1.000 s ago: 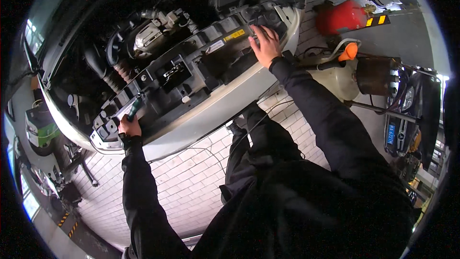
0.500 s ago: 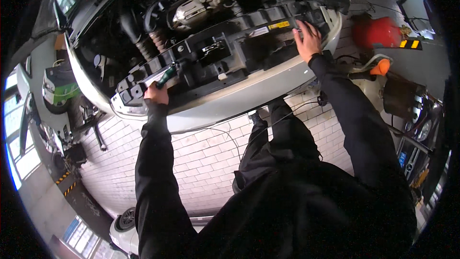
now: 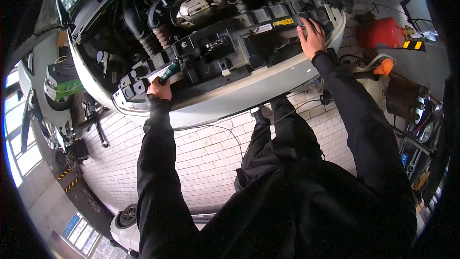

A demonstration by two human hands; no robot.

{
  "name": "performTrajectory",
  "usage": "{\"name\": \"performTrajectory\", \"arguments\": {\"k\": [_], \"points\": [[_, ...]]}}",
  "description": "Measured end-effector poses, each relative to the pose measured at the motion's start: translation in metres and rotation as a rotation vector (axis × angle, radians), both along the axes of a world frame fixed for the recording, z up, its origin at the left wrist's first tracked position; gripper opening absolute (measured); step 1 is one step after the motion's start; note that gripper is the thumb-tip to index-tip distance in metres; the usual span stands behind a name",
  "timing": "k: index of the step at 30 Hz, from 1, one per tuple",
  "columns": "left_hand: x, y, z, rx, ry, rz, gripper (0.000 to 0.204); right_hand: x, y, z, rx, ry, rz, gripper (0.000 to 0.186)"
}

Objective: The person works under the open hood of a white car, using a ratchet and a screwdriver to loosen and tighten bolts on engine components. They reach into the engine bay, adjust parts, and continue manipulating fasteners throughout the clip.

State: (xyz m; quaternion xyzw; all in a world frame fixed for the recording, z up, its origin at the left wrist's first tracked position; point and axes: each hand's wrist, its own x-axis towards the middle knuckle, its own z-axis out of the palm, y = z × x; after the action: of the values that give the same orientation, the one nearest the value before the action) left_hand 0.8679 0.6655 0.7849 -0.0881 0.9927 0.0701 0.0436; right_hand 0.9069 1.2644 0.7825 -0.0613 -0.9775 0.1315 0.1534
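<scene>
My left hand is closed round the end of a dark green, handle-shaped tool. The tool's far end points up and right over the black plastic front panel of a car with its engine bay exposed; its tip is too small to make out. Farther right, my right hand lies on the same panel with fingers stretched out, close to a yellow label. It holds nothing. Between the hands, a metal latch sits in the panel. The white bumper runs along the near side.
An engine and ribbed hoses lie behind the panel. At right are a red tank, an orange funnel and loose car parts. A green and white box stands at left. A thin cable hangs over the tiled floor.
The view has shifted slightly, so the car sits a little lower and to the right. Both hands keep nearly the same places on the car, the left still gripping the green tool.
</scene>
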Motion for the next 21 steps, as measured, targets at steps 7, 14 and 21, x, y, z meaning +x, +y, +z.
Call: {"name": "performTrajectory", "arguments": {"k": [7,14,21], "points": [[0.0,-0.003,-0.003,0.002,-0.032,0.024,0.045,0.0,-0.002,0.0,0.005,0.015,-0.004,0.043],[0.0,-0.001,-0.005,0.008,0.012,0.004,0.044,0.002,0.0,0.001,-0.021,0.028,-0.001,0.043],[0.002,-0.019,-0.033,0.147,0.102,-0.13,0.033,0.003,0.0,-0.001,-0.03,0.029,-0.053,0.042]]}}
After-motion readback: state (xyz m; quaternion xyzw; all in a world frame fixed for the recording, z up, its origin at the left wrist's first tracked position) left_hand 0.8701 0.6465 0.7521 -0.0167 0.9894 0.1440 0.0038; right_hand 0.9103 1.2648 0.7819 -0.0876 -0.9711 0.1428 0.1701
